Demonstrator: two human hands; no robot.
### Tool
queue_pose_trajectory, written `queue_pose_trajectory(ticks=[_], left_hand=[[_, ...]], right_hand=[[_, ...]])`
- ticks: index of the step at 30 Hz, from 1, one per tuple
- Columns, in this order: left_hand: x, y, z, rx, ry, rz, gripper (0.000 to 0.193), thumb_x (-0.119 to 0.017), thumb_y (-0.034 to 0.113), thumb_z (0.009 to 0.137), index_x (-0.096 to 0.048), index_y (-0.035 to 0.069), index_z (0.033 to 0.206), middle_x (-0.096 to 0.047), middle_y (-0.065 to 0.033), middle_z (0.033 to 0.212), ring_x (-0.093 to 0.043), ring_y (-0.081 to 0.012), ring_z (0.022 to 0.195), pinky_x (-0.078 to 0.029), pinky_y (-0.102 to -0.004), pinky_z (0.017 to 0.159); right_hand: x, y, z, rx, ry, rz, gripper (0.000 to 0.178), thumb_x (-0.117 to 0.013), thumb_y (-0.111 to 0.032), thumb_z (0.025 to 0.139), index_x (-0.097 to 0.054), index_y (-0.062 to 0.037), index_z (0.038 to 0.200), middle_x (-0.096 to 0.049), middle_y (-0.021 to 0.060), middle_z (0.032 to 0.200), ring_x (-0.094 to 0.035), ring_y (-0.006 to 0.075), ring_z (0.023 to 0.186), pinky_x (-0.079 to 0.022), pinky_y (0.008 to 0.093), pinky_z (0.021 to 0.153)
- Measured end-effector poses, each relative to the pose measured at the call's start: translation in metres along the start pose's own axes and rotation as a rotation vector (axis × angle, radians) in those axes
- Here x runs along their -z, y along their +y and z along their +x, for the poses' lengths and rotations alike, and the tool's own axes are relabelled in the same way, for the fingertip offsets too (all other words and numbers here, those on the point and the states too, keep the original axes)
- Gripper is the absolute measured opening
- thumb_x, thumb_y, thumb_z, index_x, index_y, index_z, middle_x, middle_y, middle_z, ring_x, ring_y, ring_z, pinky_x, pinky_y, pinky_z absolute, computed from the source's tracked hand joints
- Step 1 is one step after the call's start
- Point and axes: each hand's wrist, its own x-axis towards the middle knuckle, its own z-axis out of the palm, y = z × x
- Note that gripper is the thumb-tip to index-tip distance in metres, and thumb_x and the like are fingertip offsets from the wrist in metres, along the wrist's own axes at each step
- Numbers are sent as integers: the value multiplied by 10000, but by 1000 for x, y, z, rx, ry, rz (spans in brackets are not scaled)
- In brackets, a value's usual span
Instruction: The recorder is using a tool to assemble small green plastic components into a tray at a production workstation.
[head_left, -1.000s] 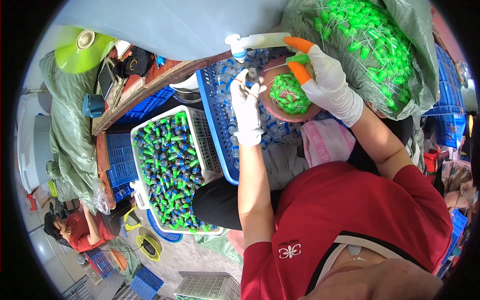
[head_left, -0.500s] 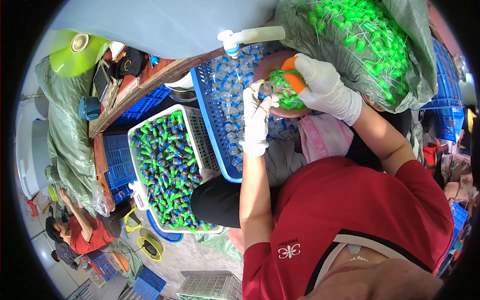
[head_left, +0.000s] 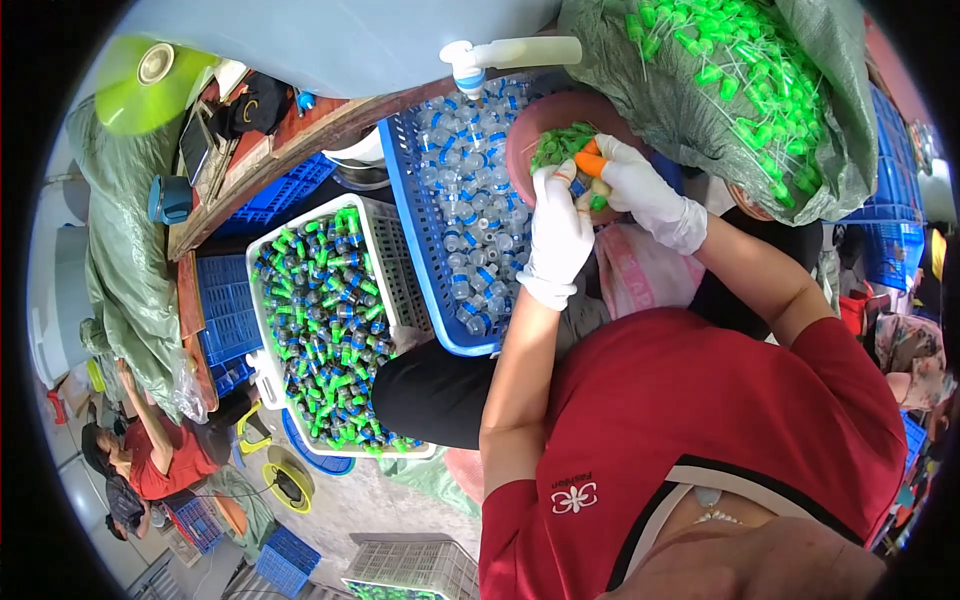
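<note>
Both my hands wear white gloves and meet over the near side of a pink bowl [head_left: 522, 150] that holds green nozzle-like caps with thin tubes [head_left: 560, 143]. My left hand [head_left: 562, 235] is closed around a small bottle [head_left: 577, 186] with a blue band, mostly hidden by the fingers. My right hand [head_left: 650, 190], with orange covers on its fingertips, is closed at the bottle's end, where a green cap [head_left: 598, 203] shows between the hands. Whether cap and bottle are joined cannot be made out.
Left of the bowl, a blue basket [head_left: 408, 225] holds clear bottles with blue bands. Farther left, a white basket [head_left: 380, 235] holds dark bottles with green caps. A green sack [head_left: 690, 150] of caps stands at far right. A white tap [head_left: 520, 52] juts out above. A person [head_left: 165, 450] sits at left.
My left hand has moved right with the bottle. My right hand has come down from the bowl to meet it, and a green cap now shows between them.
</note>
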Motion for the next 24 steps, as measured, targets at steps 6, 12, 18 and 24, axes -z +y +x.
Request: queue_pose_trajectory(ticks=[6, 12, 18, 24], left_hand=[[13, -11, -11, 89, -28, -137, 374, -544, -52, 894, -465, -46, 1260, -518, -175, 1163, -532, -264, 1073, -433, -368, 954], [15, -8, -25, 267, -167, -157, 357, -581, 74, 945, -483, 17, 1284, -535, -114, 1125, -537, -166, 895, -465, -305, 773], [23, 40, -41, 255, -218, -30, 348, -548, 161, 991, -486, -42, 1267, -507, -193, 1244, -488, -309, 1148, -354, -413, 1051], [83, -11, -71, 50, -357, 75, 447, -619, 205, 936, -478, -38, 1284, -514, -254, 1223, -498, -405, 1152, -368, -469, 1038]], right_hand=[[14, 18, -3, 94, -235, -43, 236, -597, -174, 951, -583, -50, 1151, -603, 33, 822, -603, 143, 779, -471, 281, 675], [19, -5, -38, 779, -114, -823, 245, -609, -215, 908, -606, -50, 1090, -652, 141, 892, -643, 348, 848, -508, 427, 755], [8, 42, -48, 546, -145, -610, 224, -570, -222, 900, -592, -28, 1010, -643, 200, 902, -638, 368, 851, -503, 456, 721], [-15, 91, -61, 814, -80, -446, 258, -579, -249, 915, -604, 7, 942, -637, 234, 846, -638, 411, 811, -471, 501, 690]])
